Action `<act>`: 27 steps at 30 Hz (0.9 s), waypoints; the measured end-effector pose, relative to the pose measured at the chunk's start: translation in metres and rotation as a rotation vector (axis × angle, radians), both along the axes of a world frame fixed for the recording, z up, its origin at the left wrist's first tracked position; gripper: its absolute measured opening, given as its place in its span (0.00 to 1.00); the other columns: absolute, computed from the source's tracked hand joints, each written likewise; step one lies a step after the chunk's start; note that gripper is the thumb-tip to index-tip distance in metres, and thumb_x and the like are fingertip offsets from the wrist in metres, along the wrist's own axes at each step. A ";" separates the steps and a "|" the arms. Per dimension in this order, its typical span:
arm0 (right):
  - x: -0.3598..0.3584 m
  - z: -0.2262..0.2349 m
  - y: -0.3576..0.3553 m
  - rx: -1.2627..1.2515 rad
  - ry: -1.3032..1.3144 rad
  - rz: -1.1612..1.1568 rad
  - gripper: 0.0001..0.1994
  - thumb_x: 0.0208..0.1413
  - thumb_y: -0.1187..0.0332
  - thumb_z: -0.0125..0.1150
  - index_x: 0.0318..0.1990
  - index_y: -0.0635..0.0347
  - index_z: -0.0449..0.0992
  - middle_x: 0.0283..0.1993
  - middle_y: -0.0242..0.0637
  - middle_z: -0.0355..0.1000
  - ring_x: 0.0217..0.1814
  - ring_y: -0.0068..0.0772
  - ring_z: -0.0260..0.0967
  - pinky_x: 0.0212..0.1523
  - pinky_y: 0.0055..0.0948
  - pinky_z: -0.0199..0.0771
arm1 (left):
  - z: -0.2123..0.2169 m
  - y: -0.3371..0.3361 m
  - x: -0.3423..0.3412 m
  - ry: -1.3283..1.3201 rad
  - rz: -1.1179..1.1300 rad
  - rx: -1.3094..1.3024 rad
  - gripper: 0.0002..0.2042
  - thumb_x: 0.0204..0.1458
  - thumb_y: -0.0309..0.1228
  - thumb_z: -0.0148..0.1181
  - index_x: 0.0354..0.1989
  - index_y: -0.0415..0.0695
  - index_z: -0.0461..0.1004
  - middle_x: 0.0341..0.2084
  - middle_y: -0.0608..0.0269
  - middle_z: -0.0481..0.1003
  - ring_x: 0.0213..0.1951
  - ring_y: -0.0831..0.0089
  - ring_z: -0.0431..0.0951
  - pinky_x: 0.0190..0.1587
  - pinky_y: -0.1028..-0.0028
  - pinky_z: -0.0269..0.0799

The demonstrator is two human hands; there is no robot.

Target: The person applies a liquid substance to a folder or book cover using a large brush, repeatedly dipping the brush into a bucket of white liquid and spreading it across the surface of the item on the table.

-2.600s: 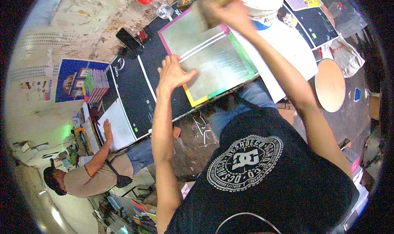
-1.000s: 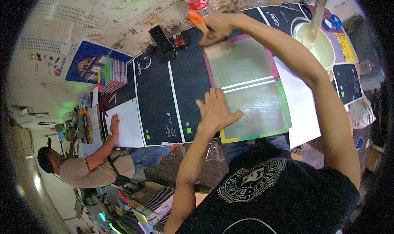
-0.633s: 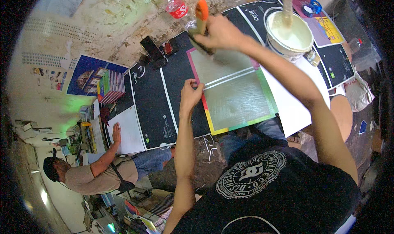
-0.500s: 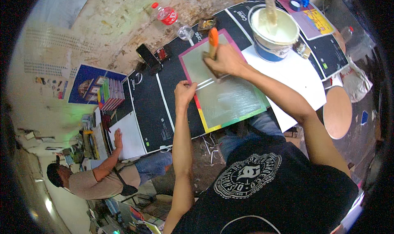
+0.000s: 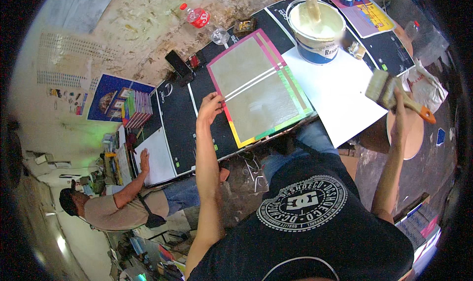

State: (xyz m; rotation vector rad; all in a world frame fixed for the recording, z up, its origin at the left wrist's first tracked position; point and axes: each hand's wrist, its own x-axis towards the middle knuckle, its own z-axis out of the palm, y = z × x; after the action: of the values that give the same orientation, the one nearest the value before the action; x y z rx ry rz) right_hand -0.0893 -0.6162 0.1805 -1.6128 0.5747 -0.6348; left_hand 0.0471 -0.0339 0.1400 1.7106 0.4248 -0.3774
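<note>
An open hardback book cover point(image 5: 261, 101) lies flat before me, two grey boards with white strips between them and pink, green and yellow edges. Its surface looks wet in places. My left hand point(image 5: 211, 107) pinches the cover's left edge. Off to the right, past the table's edge, my right hand point(image 5: 400, 111) grips a wide paintbrush point(image 5: 379, 88) with an orange-ended wooden handle. The bristles point up and left, apart from the cover. Behind the white paper point(image 5: 340, 93) stands a bucket point(image 5: 318, 52) of whitish paste with a stick point(image 5: 311, 5) in it.
Black sheeting point(image 5: 182, 113) covers the table. Along its far side are a phone point(image 5: 178, 64), a red-labelled bottle point(image 5: 197, 17) and a small box point(image 5: 244, 27). Stacked books point(image 5: 137, 108) stand left. Another person point(image 5: 123, 207) leans on the table there. A round stool point(image 5: 409, 138) is right.
My right hand has lifted the paintbrush off the cover and swung it far right, beyond the white paper. My left hand stays at the cover's left edge.
</note>
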 end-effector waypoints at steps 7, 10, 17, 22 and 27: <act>0.089 0.015 0.228 -0.003 -0.155 0.543 0.20 0.52 0.59 0.62 0.47 0.63 0.69 0.35 0.41 0.74 0.36 0.32 0.72 0.36 0.35 0.73 | -0.003 0.003 -0.010 0.030 0.046 -0.127 0.10 0.53 0.28 0.56 0.43 0.45 0.70 0.34 0.67 0.75 0.34 0.75 0.76 0.37 0.73 0.71; 0.102 0.005 0.319 -0.288 -0.302 0.660 0.24 0.52 0.61 0.55 0.55 0.62 0.63 0.24 0.58 0.72 0.32 0.61 0.73 0.37 0.52 0.74 | -0.005 0.004 -0.009 0.031 0.013 -0.131 0.13 0.55 0.32 0.57 0.48 0.45 0.69 0.38 0.65 0.75 0.38 0.71 0.76 0.38 0.70 0.70; 0.082 -0.012 0.275 -0.426 0.094 0.662 0.24 0.50 0.60 0.58 0.52 0.65 0.67 0.23 0.55 0.73 0.28 0.56 0.75 0.35 0.47 0.76 | -0.010 -0.003 -0.009 -0.030 0.041 -0.002 0.06 0.51 0.31 0.59 0.35 0.46 0.70 0.28 0.68 0.74 0.28 0.77 0.73 0.30 0.76 0.67; 0.033 -0.009 0.151 -0.244 0.019 0.464 0.23 0.50 0.67 0.58 0.55 0.64 0.66 0.28 0.42 0.75 0.31 0.31 0.74 0.36 0.31 0.75 | -0.006 -0.009 -0.009 -0.038 0.096 -0.001 0.02 0.48 0.27 0.57 0.28 0.45 0.71 0.21 0.68 0.73 0.20 0.81 0.70 0.23 0.80 0.63; -0.054 -0.018 0.031 -0.237 0.097 0.126 0.23 0.52 0.65 0.60 0.54 0.66 0.70 0.48 0.38 0.70 0.46 0.29 0.69 0.46 0.26 0.70 | -0.005 0.009 -0.020 -0.065 0.090 0.033 0.02 0.48 0.29 0.58 0.28 0.47 0.72 0.21 0.71 0.73 0.22 0.83 0.71 0.24 0.80 0.61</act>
State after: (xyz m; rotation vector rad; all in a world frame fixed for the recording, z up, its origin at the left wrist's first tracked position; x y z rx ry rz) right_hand -0.1430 -0.5852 0.1626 -1.8951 0.4779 -0.5486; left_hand 0.0269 -0.0250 0.1346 1.7238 0.4611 -0.2502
